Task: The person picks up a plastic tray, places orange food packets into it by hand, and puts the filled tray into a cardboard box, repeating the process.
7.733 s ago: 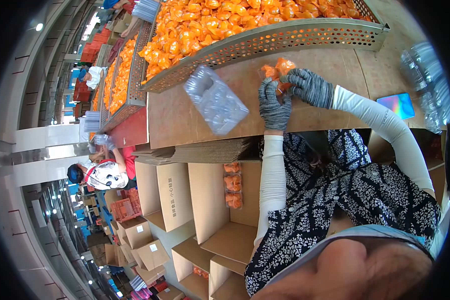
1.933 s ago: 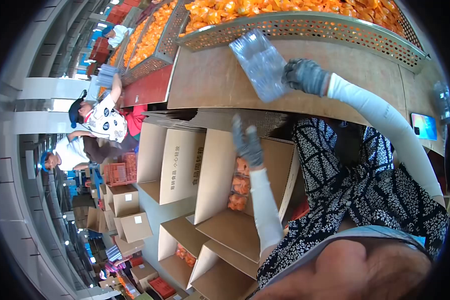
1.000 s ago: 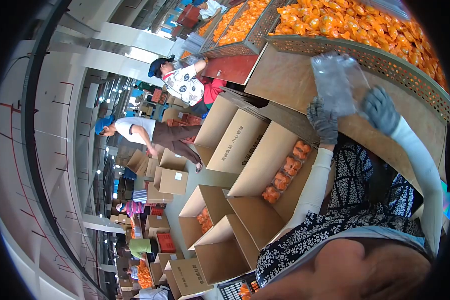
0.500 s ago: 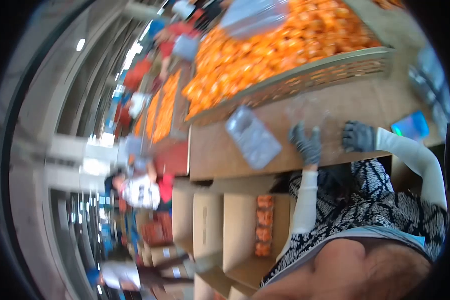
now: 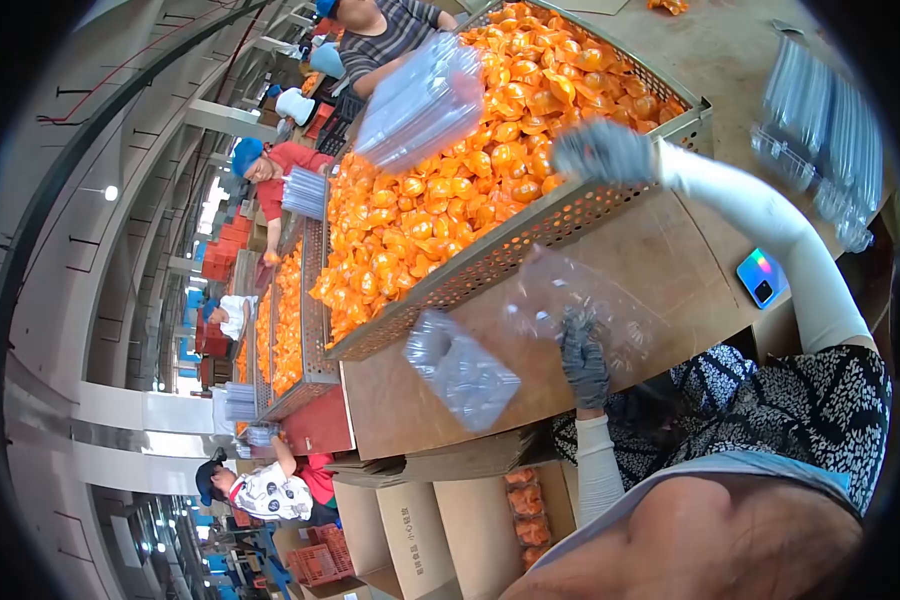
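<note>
My left hand, in a grey glove, is closed on the near edge of a clear plastic tray above the brown table. My right hand, gloved alike, is over the near rim of a perforated metal crate, against a heap of orange film-wrapped pieces. Motion smears its fingers, so its grip cannot be made out. Another clear plastic tray lies on the table left of my left hand.
A stack of clear trays rests on the heap; more clear trays lie at the right. A phone lies near the table edge. An open carton below holds orange packs. Several people work beyond.
My right hand has moved from the table up and left to the orange heap. My left hand has shifted slightly down and left in view. The camera view has turned.
</note>
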The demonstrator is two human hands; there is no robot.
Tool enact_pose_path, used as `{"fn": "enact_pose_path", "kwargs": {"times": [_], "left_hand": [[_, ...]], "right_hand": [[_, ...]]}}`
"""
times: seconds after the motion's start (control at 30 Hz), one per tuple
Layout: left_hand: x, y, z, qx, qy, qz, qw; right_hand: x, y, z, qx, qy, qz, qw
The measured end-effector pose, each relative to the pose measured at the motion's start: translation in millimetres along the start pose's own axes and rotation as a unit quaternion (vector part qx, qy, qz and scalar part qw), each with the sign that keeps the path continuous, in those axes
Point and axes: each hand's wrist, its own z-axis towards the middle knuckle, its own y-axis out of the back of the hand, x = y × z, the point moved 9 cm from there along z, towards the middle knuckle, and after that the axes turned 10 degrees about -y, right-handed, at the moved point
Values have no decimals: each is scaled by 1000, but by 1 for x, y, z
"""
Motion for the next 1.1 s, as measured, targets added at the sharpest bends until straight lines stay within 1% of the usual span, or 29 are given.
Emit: {"fn": "enact_pose_path", "kwargs": {"times": [0.03, 0.07, 0.1, 0.13, 0.17, 0.23, 0.27, 0.3, 0.33, 0.37, 0.4, 0.43, 0.47, 0.5, 0.53, 0.57, 0.63, 0.67, 0.7, 0.73, 0.77, 0.83, 0.87, 0.9, 0.97, 1.0, 1.03, 1.07, 1.1], "left_hand": [[9, -3, -2, 3, 32, -7, 999], [14, -4, 0, 0, 33, -5, 999], [24, -10, 2, 27, 55, -8, 998], [34, -14, 3, 54, 77, -10, 996], [40, -14, 3, 50, 74, -7, 996], [50, -15, 3, 50, 63, 21, 997], [48, -13, 7, 46, 60, 25, 997], [38, -15, 11, 64, 42, 55, 996], [34, -17, 8, 83, 28, 82, 993], [41, -16, 5, 81, 31, 82, 993], [56, -20, -2, 125, 17, 138, 982], [60, -26, -5, 169, 3, 193, 967], [62, -28, -8, 165, 7, 190, 968], [56, -25, -3, 150, -10, 203, 967], [50, -23, 1, 136, -26, 218, 966], [48, -24, 3, 130, -20, 216, 968], [46, -16, 7, 40, 17, 124, 991], [40, -17, 9, 38, 24, 122, 991], [41, -14, 9, -6, 93, 12, 996], [42, -12, 9, -51, 161, -97, 981], [36, -9, 11, -52, 170, -95, 979], [30, -13, 13, -6, 205, -126, 971], [38, -14, 8, -11, 216, -122, 969], [46, -18, 4, -8, 217, -153, 964], [53, -21, -1, -13, 225, -178, 958], [38, -16, 6, -31, 176, -147, 973], [30, -12, 9, -48, 123, -115, 985], [31, -11, 10, -52, 129, -111, 984], [32, -15, 10, -33, 124, -119, 985]], "right_hand": [[-31, 16, 38, -42, -72, 56, 995], [-74, 35, 72, -109, -74, -86, 987], [-84, 53, 87, -174, -138, -244, 944], [-104, 59, 101, -153, -222, -351, 897], [-133, 64, 110, -132, -305, -355, 874], [-165, 65, 118, -113, -362, -380, 843], [-182, 66, 129, -114, -357, -379, 846], [-205, 61, 140, -73, -358, -414, 834], [-208, 54, 142, -29, -360, -450, 817], [-208, 54, 141, -26, -360, -451, 816], [-184, 58, 135, -42, -336, -384, 859], [-187, 59, 136, -58, -310, -315, 895], [-180, 56, 143, -60, -231, -176, 955], [-159, 52, 138, -47, -181, -16, 982], [-146, 51, 130, -32, -127, 146, 981], [-116, 44, 115, -23, -128, 143, 981], [-72, 41, 83, -62, -27, 157, 985], [-56, 35, 65, -69, -39, 142, 987], [-51, 29, 47, -77, -51, 129, 987], [-42, 19, 31, -64, -53, 132, 988], [-37, 10, 17, -58, -59, 136, 987], [-40, -16, -8, -23, -121, 148, 981], [-28, -27, -21, -7, -126, 99, 987], [-35, -48, -34, 35, -150, 188, 970], [-23, -76, -49, 27, -42, 117, 992], [-28, -90, -64, 36, -72, 117, 990], [-25, -103, -74, 44, -74, 122, 989], [-30, -121, -83, 74, -109, 216, 967], [-34, -137, -90, 103, -143, 306, 935]]}}
